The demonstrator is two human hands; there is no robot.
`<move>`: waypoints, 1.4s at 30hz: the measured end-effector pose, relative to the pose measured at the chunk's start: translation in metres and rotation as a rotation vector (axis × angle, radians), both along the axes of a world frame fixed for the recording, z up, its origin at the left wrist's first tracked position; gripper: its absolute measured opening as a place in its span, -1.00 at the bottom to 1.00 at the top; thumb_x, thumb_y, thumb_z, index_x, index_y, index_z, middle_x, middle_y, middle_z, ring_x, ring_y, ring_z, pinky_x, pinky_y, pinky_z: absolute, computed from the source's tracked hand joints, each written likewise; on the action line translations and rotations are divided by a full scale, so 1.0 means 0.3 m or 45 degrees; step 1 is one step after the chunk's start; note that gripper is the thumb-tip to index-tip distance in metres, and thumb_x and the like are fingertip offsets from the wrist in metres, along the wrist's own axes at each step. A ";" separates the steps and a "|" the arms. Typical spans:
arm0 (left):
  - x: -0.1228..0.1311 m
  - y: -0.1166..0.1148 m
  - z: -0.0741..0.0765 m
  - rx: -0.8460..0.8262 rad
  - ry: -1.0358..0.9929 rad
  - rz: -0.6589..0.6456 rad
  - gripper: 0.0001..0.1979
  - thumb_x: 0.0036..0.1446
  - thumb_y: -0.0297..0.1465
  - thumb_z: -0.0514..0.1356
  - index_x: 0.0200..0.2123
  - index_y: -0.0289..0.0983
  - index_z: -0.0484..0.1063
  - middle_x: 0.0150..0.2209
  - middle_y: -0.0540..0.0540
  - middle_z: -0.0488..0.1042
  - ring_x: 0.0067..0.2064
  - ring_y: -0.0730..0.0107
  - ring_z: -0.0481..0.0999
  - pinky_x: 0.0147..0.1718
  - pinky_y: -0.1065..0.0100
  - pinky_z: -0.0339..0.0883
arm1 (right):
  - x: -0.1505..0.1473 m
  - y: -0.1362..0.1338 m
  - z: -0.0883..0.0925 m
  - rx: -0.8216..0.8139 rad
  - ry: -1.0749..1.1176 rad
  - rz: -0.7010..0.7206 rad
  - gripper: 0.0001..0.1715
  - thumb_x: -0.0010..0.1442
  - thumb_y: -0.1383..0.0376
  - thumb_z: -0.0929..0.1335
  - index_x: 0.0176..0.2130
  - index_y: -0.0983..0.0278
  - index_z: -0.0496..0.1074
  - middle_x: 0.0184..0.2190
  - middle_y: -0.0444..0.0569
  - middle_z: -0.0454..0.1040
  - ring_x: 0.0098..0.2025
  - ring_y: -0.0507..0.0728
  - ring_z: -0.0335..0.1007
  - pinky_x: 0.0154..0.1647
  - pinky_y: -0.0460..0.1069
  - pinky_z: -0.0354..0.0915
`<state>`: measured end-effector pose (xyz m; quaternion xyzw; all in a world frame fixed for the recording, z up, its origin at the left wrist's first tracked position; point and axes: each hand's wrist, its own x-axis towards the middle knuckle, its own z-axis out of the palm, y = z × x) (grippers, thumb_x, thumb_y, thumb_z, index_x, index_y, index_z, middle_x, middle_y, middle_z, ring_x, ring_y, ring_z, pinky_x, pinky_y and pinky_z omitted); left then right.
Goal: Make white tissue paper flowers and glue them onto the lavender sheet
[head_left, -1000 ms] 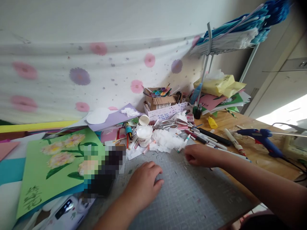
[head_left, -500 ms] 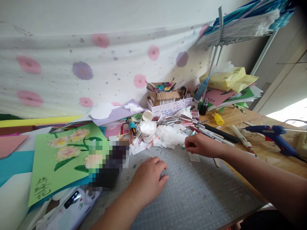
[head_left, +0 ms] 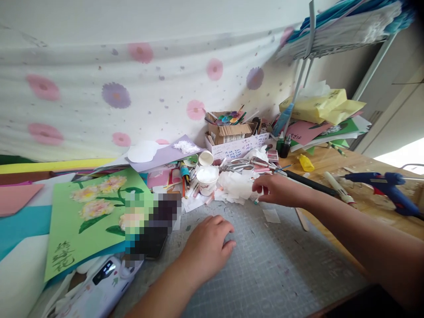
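My left hand (head_left: 210, 247) rests on the grey cutting mat (head_left: 258, 260), fingers loosely bent and thumb apart, with nothing in it. Further back, my right hand (head_left: 273, 190) reaches in from the right over the edge of a pile of white paper pieces (head_left: 233, 183). Its fingers are bent and apart, and no held thing shows between them. A paper cup (head_left: 207, 182) filled with white material stands left of the pile. One loose paper square (head_left: 271, 216) lies on the mat below my right hand. Scissors (head_left: 241, 165) lie behind the pile.
A green sheet with flowers (head_left: 96, 247) and a phone (head_left: 106, 282) lie at left. A blue glue gun (head_left: 386, 183) lies at right, near a wooden stick (head_left: 302, 219). Behind stands a cardboard box (head_left: 228, 132) with brushes and paints.
My right hand has shifted slightly left over the paper pile, and its closed fingers have parted. My left hand stays in place. The view has moved slightly.
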<state>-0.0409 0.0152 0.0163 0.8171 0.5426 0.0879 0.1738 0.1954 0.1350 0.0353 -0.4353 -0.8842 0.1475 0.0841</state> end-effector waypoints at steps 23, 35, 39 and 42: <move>0.010 0.012 0.013 -0.013 -0.030 0.044 -0.83 0.04 -0.43 0.14 -0.26 -0.19 0.45 -0.22 -0.04 0.46 -0.14 0.27 0.41 -0.17 0.32 0.21 | 0.066 -0.077 -0.034 -0.145 -0.175 0.171 -0.50 -0.09 0.32 0.43 -0.08 0.28 0.43 -0.21 0.01 0.42 -0.24 0.13 0.34 -0.25 -0.06 0.21; 0.009 0.003 0.014 -0.015 -0.035 0.031 -0.84 0.04 -0.42 0.14 -0.26 -0.20 0.45 -0.22 -0.05 0.45 -0.13 0.26 0.40 -0.16 0.32 0.20 | 0.061 -0.077 -0.050 -0.130 -0.111 0.276 -0.84 -0.05 0.49 0.36 -0.39 0.33 0.50 -0.36 -0.06 0.43 -0.31 0.06 0.34 -0.26 -0.11 0.20; 0.007 0.002 0.013 -0.020 -0.018 0.032 -0.84 0.05 -0.43 0.13 -0.27 -0.20 0.45 -0.21 -0.05 0.45 -0.14 0.26 0.40 -0.16 0.31 0.20 | 0.063 -0.081 -0.044 -0.102 -0.073 0.291 -0.54 -0.08 0.45 0.39 -0.11 0.32 0.46 -0.26 -0.01 0.43 -0.26 0.11 0.34 -0.22 -0.06 0.22; 0.009 0.004 0.013 -0.018 -0.016 0.031 -0.83 0.05 -0.42 0.13 -0.26 -0.19 0.45 -0.21 -0.05 0.45 -0.13 0.25 0.40 -0.17 0.32 0.20 | 0.063 -0.076 -0.043 -0.119 -0.059 0.327 -0.57 -0.10 0.44 0.42 -0.14 0.31 0.49 -0.26 -0.01 0.42 -0.27 0.10 0.34 -0.22 -0.06 0.23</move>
